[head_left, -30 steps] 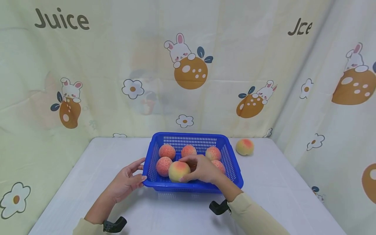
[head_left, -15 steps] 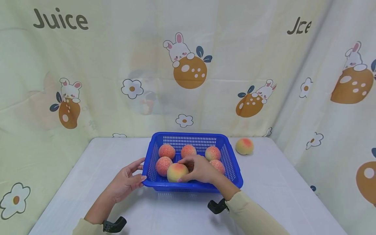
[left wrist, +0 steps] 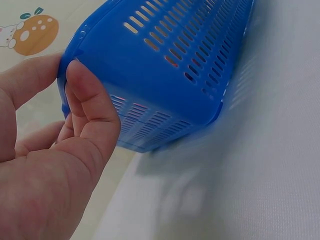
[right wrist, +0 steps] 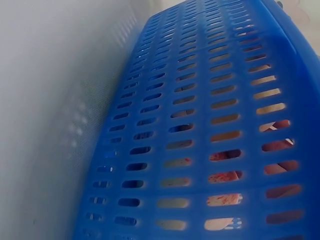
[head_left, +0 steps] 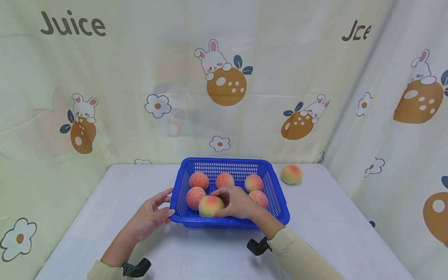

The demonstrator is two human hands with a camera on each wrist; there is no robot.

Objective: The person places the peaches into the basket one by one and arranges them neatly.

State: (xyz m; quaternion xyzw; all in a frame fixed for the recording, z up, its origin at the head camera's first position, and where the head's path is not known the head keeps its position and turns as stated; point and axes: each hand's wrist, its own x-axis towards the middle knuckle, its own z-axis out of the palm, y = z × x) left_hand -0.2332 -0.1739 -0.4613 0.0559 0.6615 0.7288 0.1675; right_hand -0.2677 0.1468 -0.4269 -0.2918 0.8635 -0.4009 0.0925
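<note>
A blue plastic basket [head_left: 231,220] with slotted walls stands on the table. My left hand [head_left: 151,215] pinches its rim at the front left corner; in the left wrist view thumb and fingers [left wrist: 93,100] close over the edge. Inside the basket my right hand [head_left: 238,203] grips a yellow peach [head_left: 210,207] with a red top, low behind the front wall. Several speckled pink-red peaches lie about it, among them one just left [head_left: 195,198] and one partly behind the hand [head_left: 224,180]. The right wrist view is filled by the slotted basket wall [right wrist: 200,107].
A second yellow peach [head_left: 291,174] with a red top sits on the white tabletop [head_left: 315,217], right of the basket near the back edge. Behind the table hangs a cream curtain [head_left: 168,58] printed with rabbits and fruit.
My right hand has moved the yellow peach slightly left and down inside the basket, coming to rest near the front wall. The left hand keeps its place on the rim.
</note>
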